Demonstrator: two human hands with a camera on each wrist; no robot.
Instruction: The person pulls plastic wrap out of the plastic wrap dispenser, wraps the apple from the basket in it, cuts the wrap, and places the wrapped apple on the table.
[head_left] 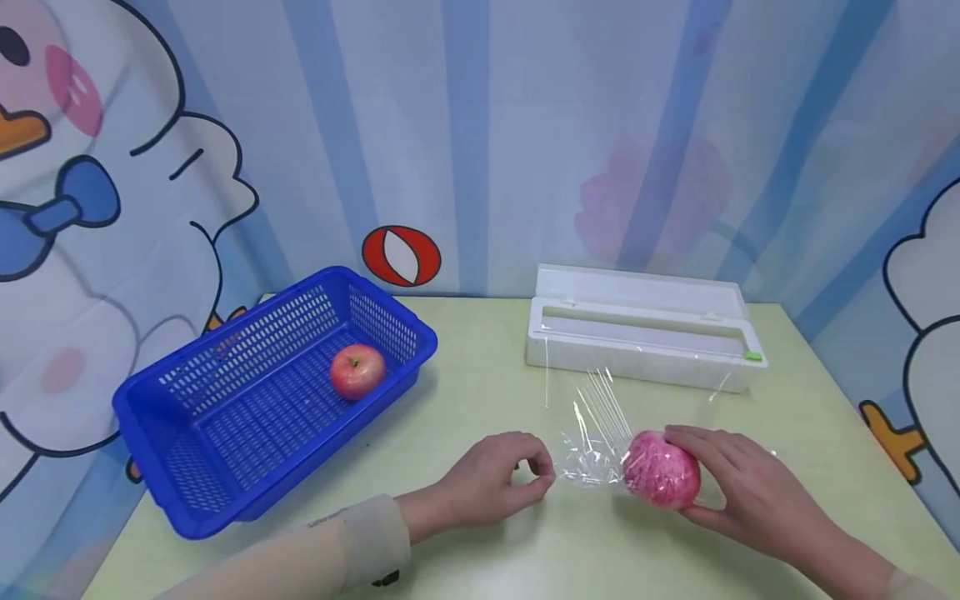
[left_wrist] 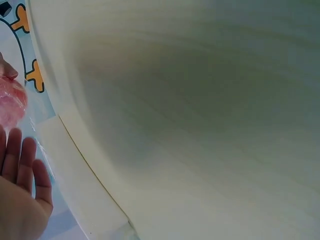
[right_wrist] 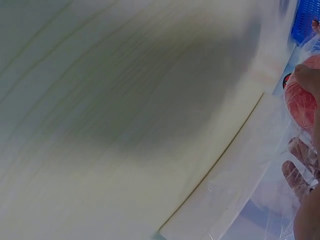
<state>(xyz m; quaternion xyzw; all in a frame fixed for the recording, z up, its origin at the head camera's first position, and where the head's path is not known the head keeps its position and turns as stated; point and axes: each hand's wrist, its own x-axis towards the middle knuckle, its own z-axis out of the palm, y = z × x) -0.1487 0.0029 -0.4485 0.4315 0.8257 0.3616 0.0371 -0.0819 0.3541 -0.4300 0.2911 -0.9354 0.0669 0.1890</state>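
Observation:
A pink-red apple [head_left: 662, 470], covered in clear film, sits toward the right of the table in the head view. My right hand [head_left: 757, 492] grips it from the right, thumb below and fingers on top. Clear plastic wrap [head_left: 592, 462] is bunched at the apple's left side and stretches back to the white dispenser box [head_left: 645, 350]. Thumb and forefinger of my left hand [head_left: 491, 479] meet at the film's left edge and pinch it. The left wrist view shows other fingers of my left hand [left_wrist: 22, 185] fairly straight. In the right wrist view film drapes over my right hand [right_wrist: 307, 165].
A blue plastic basket [head_left: 273, 475] stands on the left with another apple [head_left: 357, 372] inside. The dispenser's lid [head_left: 637, 287] is raised, and a green piece [head_left: 753, 356] sits at its right end. A printed curtain [head_left: 510, 150] hangs behind the pale table [head_left: 465, 375].

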